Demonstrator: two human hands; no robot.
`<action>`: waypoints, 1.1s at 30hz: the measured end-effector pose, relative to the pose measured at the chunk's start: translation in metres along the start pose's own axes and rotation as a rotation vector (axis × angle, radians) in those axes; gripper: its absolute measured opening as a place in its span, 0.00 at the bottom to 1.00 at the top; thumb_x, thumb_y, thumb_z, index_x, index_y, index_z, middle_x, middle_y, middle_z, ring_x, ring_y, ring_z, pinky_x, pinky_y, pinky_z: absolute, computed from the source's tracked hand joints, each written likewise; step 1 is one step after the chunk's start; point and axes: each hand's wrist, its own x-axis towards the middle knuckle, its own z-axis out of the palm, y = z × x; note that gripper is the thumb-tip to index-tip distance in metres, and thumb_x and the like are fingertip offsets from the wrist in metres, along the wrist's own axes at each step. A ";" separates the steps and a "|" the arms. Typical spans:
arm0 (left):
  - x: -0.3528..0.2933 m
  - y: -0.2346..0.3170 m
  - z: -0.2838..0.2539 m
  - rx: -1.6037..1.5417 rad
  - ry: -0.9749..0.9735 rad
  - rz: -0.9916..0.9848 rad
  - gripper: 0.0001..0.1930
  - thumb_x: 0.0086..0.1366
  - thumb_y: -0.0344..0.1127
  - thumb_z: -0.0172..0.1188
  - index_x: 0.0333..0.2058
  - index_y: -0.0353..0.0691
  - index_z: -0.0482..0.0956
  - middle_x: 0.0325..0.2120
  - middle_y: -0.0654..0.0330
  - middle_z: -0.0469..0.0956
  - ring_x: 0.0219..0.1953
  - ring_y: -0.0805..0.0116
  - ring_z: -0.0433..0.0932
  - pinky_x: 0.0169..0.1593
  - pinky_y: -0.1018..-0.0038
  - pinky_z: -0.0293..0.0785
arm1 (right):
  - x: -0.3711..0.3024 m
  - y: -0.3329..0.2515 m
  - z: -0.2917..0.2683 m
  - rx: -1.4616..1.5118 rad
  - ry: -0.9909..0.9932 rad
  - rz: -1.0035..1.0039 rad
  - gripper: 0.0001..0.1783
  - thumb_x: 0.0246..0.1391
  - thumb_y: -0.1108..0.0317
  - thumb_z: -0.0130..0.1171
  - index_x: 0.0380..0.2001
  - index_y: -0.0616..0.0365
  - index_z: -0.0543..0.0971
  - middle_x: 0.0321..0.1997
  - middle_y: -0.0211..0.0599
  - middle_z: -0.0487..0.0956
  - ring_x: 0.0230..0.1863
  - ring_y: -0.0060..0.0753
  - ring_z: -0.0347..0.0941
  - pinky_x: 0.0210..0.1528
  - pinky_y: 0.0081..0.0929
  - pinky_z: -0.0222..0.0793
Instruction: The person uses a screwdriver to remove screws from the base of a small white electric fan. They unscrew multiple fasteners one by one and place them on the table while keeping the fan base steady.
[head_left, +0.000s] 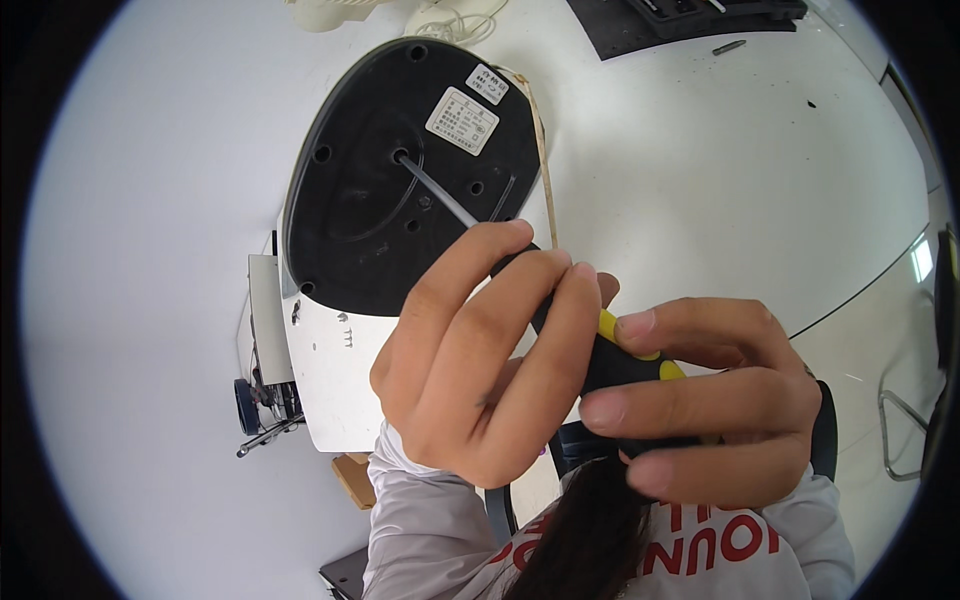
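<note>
A rounded black base plate (pixel 350 215) lies with its underside up on the white table, at the far left. It carries two white labels and several recessed holes. The grey shaft of a screwdriver (pixel 440 192) slants up from one hole; whether its tip meets a screw is hidden inside. My left hand (pixel 490 350) is closed round the screwdriver's neck and lower handle. My right hand (pixel 720 400) grips the black and yellow handle from its other end. A thin pale cord (pixel 545 165) runs along the plate's right edge toward my fingers.
Several small screws (pixel 348 336) lie near the plate's lower edge. At the far right, a black mat (pixel 620 35) holds a dark tool case (pixel 700 15), with a driver bit (pixel 729 47) beside it. A coiled white cable (pixel 450 25) sits behind the plate. The white table (pixel 700 180) has a curved right edge.
</note>
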 end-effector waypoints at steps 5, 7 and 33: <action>-0.001 -0.001 0.001 -0.006 0.004 -0.020 0.19 0.38 0.29 0.74 0.31 0.33 0.78 0.27 0.55 0.78 0.32 0.58 0.79 0.32 0.71 0.78 | 0.001 0.000 0.001 0.052 0.014 0.063 0.23 0.39 0.74 0.68 0.39 0.41 0.73 0.47 0.34 0.73 0.48 0.41 0.72 0.44 0.28 0.78; -0.003 -0.001 0.001 -0.007 0.008 -0.031 0.18 0.39 0.29 0.74 0.31 0.34 0.78 0.27 0.55 0.78 0.32 0.58 0.79 0.33 0.71 0.78 | 0.001 0.002 0.000 0.065 0.009 0.058 0.23 0.39 0.74 0.68 0.39 0.40 0.74 0.47 0.35 0.73 0.49 0.42 0.72 0.43 0.27 0.78; 0.002 0.014 -0.022 0.191 -0.150 -0.134 0.12 0.48 0.37 0.62 0.32 0.39 0.82 0.34 0.60 0.80 0.31 0.67 0.72 0.32 0.76 0.70 | 0.003 0.013 0.003 0.403 -0.062 -0.005 0.15 0.42 0.73 0.67 0.32 0.53 0.72 0.49 0.41 0.70 0.60 0.55 0.62 0.59 0.48 0.64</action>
